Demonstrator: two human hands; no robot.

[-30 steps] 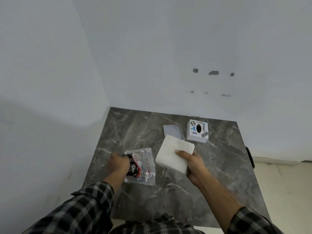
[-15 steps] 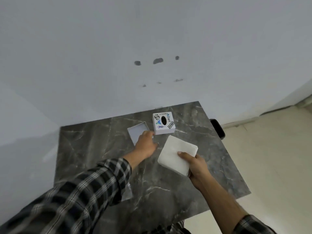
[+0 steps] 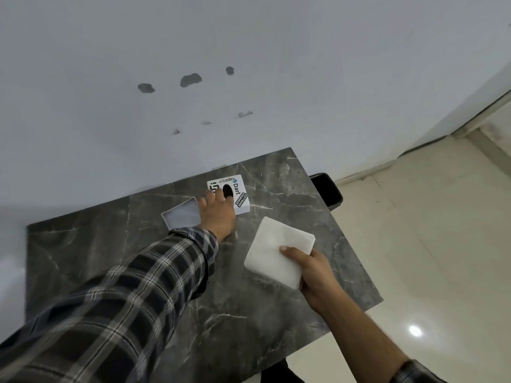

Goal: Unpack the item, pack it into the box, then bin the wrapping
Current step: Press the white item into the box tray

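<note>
A white box with stickers [image 3: 241, 195] stands at the far edge of the dark marble table [image 3: 249, 313]. My left hand [image 3: 218, 214] reaches across and lies on its near left corner, fingers apart on the top. Just left of that hand lies an open, shallow white tray [image 3: 181, 214], which looks empty. My right hand [image 3: 312, 272] holds a folded white sheet of wrapping [image 3: 273, 250] by its near corner, just above the table's right side. The plastic bag with the item is hidden from view.
A black bin [image 3: 327, 190] stands on the floor against the table's far right edge. A white wall [image 3: 193, 120] rises directly behind the table. Pale floor tiles [image 3: 428, 244] lie to the right.
My left hand left the plastic bag at the near left, crossed to the tray, and now lies on the sticker box. My view swung right. The right hand still holds the white sheet.
</note>
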